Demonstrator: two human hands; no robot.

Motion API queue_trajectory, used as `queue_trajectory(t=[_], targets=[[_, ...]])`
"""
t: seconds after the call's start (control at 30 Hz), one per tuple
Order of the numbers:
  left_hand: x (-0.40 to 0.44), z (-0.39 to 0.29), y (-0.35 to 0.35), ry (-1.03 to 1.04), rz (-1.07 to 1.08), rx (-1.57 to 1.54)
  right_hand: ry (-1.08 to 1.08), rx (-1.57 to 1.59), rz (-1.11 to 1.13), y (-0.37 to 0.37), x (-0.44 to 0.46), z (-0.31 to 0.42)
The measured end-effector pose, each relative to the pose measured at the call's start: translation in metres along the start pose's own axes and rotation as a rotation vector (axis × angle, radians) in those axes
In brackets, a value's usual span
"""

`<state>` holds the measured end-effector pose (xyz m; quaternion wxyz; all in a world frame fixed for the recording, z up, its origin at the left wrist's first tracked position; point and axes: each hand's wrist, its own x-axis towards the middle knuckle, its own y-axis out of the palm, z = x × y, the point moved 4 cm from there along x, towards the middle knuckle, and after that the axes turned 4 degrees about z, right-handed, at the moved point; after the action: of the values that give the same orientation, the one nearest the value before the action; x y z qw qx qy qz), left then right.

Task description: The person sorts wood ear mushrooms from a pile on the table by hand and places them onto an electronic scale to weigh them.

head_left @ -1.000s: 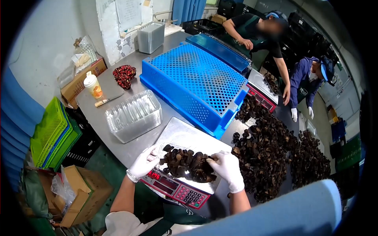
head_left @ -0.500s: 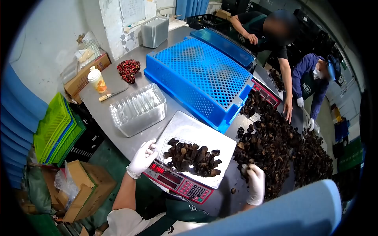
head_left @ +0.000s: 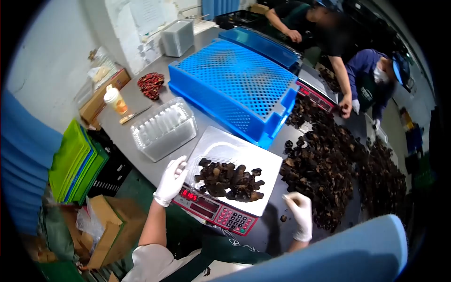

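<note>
A clear plastic tray of dark, wood-ear-like mushrooms (head_left: 230, 181) sits on the metal pan of a red digital scale (head_left: 218, 211), whose red display is lit. My left hand (head_left: 170, 182), in a white glove, is at the pan's left edge beside the tray, fingers stretched out and holding nothing visible. On the right, my gloved right hand (head_left: 300, 214) hovers between the scale and a large heap of the same mushrooms (head_left: 324, 174). Its thumb and fingers are pinched together; anything between them is too small to make out.
Behind the scale lies an upturned blue crate (head_left: 230, 84). Stacked clear trays (head_left: 164, 129), a knife (head_left: 136, 114), a cup (head_left: 115, 99) and a red bundle (head_left: 151, 85) are on the left. Two co-workers stand across the table; one's bare hand (head_left: 346, 106) is near the heap.
My right hand has moved from the heap's edge slightly left toward the scale. The display reading has changed. A co-worker's hand has lifted off the heap. The view has shifted slightly.
</note>
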<state>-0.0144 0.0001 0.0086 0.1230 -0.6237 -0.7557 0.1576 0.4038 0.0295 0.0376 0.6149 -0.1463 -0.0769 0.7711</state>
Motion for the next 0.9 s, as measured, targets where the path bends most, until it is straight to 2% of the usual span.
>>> queue_trajectory(t=[0.03,0.17,0.27,0.37,0.4,0.47,0.53,0.63,0.67,0.73,0.8,0.87,0.9], targets=[[-0.001,0.002,0.000,0.002,0.000,-0.005,-0.044,0.006,0.010,0.012,0.013,0.001],[-0.004,0.008,-0.002,-0.011,-0.010,-0.004,-0.247,-0.366,-0.068,0.044,0.061,0.006],[-0.005,0.009,-0.004,-0.029,-0.005,-0.004,-0.328,-0.528,-0.158,0.061,0.080,0.014],[-0.004,0.014,-0.003,-0.026,-0.005,-0.016,-0.416,-0.703,-0.121,0.071,0.091,0.010],[-0.003,0.015,-0.001,-0.020,-0.008,-0.027,-0.499,-0.742,-0.154,0.073,0.094,0.007],[-0.001,0.017,0.002,-0.013,0.021,-0.045,-0.472,-0.714,-0.154,0.070,0.093,0.009],[0.002,0.029,0.004,-0.037,0.015,-0.058,-0.376,-0.399,-0.166,0.058,0.085,0.000],[0.001,0.026,0.006,-0.083,0.017,-0.131,-0.160,0.208,-0.043,0.021,0.051,-0.011],[0.002,0.029,0.005,-0.052,0.026,-0.100,-0.142,0.345,-0.084,0.005,0.033,-0.018],[0.010,0.044,0.006,-0.042,0.065,-0.110,-0.578,1.133,0.336,-0.045,-0.030,-0.042],[0.017,0.057,0.008,-0.030,0.054,-0.095,-0.914,1.195,0.495,-0.076,-0.071,-0.061],[0.019,0.041,0.013,-0.049,0.063,-0.039,-0.677,1.065,0.056,-0.103,-0.103,-0.082],[0.020,0.034,0.014,-0.054,0.061,-0.012,-0.526,0.929,-0.074,-0.118,-0.106,-0.088]])
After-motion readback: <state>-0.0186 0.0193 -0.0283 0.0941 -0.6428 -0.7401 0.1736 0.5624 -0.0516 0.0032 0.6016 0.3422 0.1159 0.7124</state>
